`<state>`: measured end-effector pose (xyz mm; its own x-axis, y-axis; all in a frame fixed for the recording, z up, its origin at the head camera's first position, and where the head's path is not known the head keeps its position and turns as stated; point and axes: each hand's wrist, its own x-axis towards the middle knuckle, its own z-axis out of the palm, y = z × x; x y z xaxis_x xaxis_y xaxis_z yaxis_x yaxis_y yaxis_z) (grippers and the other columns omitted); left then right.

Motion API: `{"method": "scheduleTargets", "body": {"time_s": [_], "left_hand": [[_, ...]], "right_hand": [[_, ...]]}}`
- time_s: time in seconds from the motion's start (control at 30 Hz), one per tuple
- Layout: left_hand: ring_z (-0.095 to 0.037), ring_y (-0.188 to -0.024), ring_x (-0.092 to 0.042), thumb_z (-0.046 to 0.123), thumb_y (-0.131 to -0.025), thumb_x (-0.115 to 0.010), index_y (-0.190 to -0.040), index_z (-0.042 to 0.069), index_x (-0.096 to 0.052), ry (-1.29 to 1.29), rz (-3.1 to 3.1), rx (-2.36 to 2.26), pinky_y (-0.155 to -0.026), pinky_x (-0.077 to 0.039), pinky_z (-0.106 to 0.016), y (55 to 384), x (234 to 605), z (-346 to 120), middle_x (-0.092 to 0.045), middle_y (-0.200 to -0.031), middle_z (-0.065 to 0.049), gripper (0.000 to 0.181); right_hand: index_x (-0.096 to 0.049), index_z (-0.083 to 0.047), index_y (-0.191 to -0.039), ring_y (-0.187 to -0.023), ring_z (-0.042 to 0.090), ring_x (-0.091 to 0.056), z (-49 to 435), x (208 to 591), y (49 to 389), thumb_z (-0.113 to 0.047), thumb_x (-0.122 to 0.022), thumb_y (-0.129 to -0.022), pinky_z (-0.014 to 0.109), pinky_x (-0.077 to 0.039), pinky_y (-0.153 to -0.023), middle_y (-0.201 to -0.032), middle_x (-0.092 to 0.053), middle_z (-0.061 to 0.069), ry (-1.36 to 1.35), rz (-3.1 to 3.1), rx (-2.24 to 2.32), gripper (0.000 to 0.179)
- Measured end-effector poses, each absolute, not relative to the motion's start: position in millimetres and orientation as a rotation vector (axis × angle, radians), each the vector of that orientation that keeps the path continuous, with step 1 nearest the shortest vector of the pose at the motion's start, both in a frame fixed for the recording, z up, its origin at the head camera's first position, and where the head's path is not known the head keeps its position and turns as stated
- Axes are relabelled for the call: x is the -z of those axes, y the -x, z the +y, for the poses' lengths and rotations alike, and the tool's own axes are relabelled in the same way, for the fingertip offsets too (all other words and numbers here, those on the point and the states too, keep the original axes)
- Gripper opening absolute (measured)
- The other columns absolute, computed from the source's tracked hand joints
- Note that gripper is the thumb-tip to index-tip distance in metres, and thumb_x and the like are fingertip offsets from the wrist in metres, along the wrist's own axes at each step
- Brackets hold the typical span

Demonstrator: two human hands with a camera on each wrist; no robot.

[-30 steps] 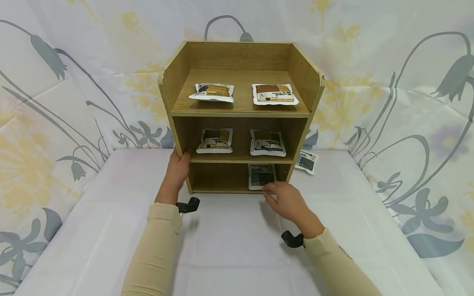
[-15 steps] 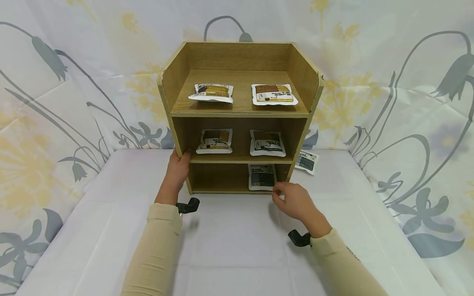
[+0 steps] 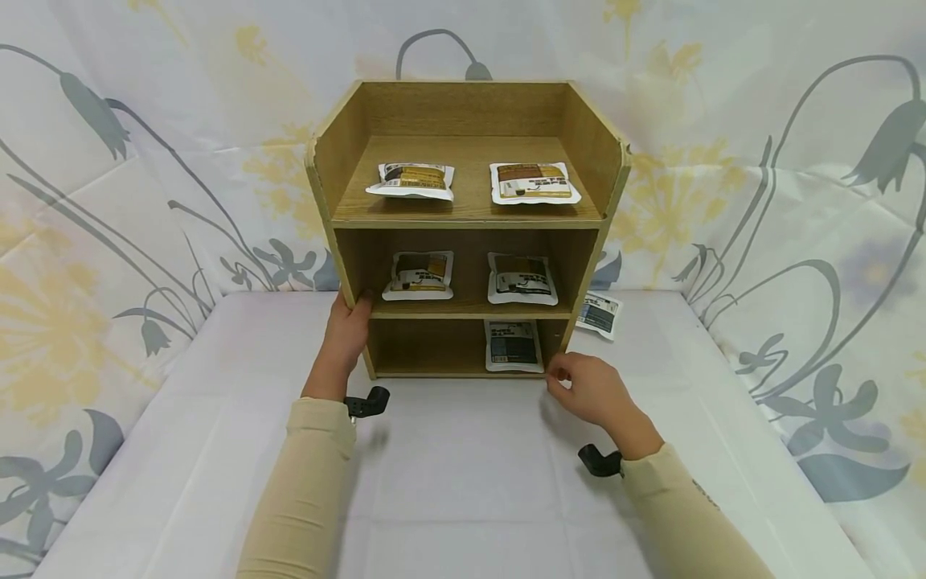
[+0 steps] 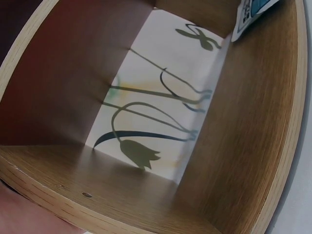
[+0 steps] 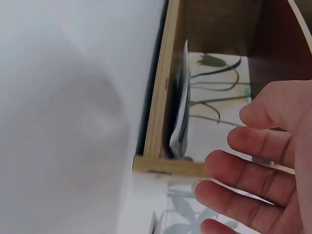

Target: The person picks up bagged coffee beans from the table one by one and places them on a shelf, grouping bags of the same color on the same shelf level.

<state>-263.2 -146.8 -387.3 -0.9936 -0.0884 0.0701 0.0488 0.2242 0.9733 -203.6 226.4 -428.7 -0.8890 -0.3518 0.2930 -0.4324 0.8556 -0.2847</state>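
A small three-tier wooden shelf (image 3: 463, 224) stands upright on the white-covered table. My left hand (image 3: 347, 328) grips its left side panel low down, thumb at the front edge and the other fingers hidden behind. Part of that hand (image 4: 31, 214) shows at the corner of the left wrist view. On the bottom tier, at the right, lies a white packet with a dark label (image 3: 513, 346). My right hand (image 3: 595, 394) is beside the shelf's lower right corner, holding nothing. In the right wrist view its fingers (image 5: 243, 178) are loosely bent; whether they touch the panel I cannot tell.
Two packets lie on the top tier, left (image 3: 412, 181) and right (image 3: 535, 183). The middle tier bears two more, left (image 3: 419, 276) and right (image 3: 522, 279). Another packet (image 3: 599, 314) lies on the table behind the shelf's right side. A flowered cloth (image 3: 760, 201) hangs behind.
My right hand has moved right, from the front of the bottom-tier packet to the shelf's lower right corner. The left hand stays on the side panel.
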Motion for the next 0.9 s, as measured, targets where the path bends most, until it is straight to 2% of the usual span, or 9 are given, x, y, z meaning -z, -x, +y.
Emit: {"method": "scheduleTargets", "body": {"time_s": [0.5,0.9], "left_hand": [[-0.032,-0.133,-0.039,0.036,-0.103,-0.036,-0.151,0.018,-0.027,-0.02,-2.351,1.912,-0.114,-0.028,-0.052,263,387,-148,-0.039,-0.148,-0.016,0.052],[-0.033,-0.137,-0.037,0.037,-0.103,-0.036,-0.151,0.018,-0.027,-0.026,-2.36,1.907,-0.115,-0.026,-0.052,263,387,-147,-0.037,-0.15,-0.015,0.053]], "right_hand": [[-0.067,-0.013,-0.086,-0.071,0.019,-0.062,251,430,218,-0.016,-0.061,-0.084,0.037,-0.05,-0.059,-0.084,-0.068,0.005,-0.499,-2.88,-0.404,0.007],[-0.067,-0.007,-0.1,-0.079,0.033,-0.062,258,434,232,-0.018,-0.061,-0.086,0.047,-0.05,-0.061,-0.092,-0.064,0.012,-0.404,-2.869,-0.318,0.018]]}}
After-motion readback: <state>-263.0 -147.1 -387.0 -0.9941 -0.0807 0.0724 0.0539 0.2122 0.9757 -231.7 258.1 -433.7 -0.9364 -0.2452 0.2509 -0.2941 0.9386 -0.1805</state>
